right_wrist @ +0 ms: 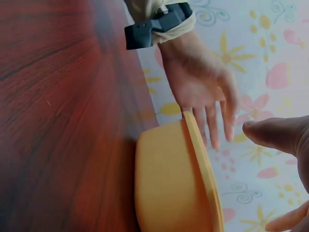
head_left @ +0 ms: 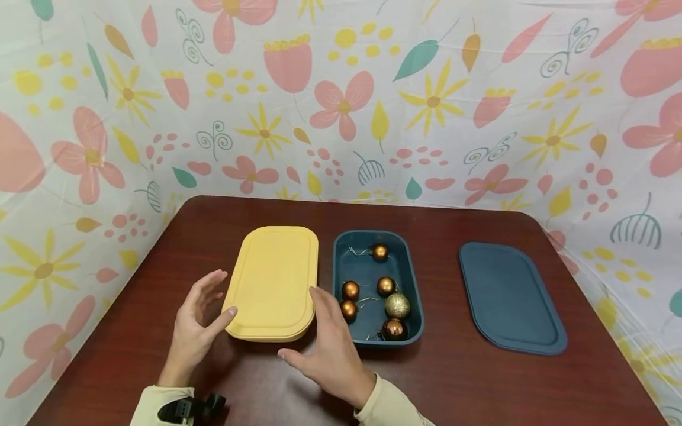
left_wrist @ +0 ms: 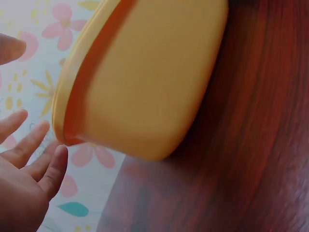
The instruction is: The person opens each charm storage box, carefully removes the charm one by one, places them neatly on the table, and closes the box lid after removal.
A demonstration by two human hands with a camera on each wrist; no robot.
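A yellow lidded container (head_left: 273, 284) sits on the table, its lid on top, its inside hidden. My left hand (head_left: 198, 322) is at its left edge, fingers spread and loosely bent, thumb near the front left corner. On the other side my right hand (head_left: 337, 349) is held by the front right corner, fingers extended and thumb apart. Neither hand grips anything. The left wrist view shows the container's yellow side wall (left_wrist: 149, 77) beside the left fingers. In the right wrist view, the wall (right_wrist: 169, 179) stands between both hands.
Right of it stands an open blue container (head_left: 367, 269) with several bronze and gold ball ornaments, among them a glittery one (head_left: 397, 306). A blue lid (head_left: 512, 297) lies flat farther right on the brown table (head_left: 442, 384). Patterned cloth (head_left: 341, 171) hangs behind.
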